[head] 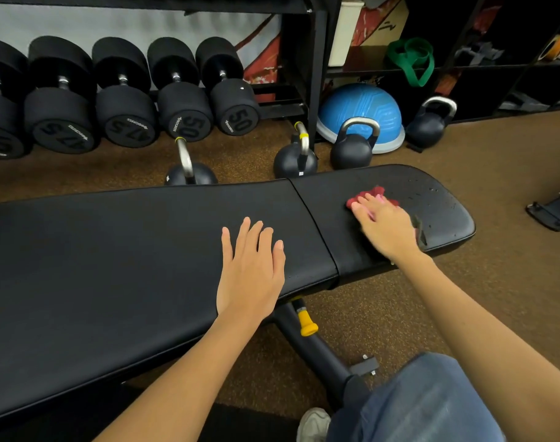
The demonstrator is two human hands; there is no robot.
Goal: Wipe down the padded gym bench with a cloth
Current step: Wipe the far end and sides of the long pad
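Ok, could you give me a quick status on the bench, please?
Left hand flat on bench. Right hand pressing red cloth on seat pad. Droplets ahead; nothing blocking.

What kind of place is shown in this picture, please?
Most likely a gym's weights area: a row of black dumbbells on a rack, kettlebells on the floor, and a padded bench in front.

A black padded bench (144, 250) is lying flat across the view, droplets beading at its 3 o'clock end, where a crumpled red cloth (372, 193) is sitting.
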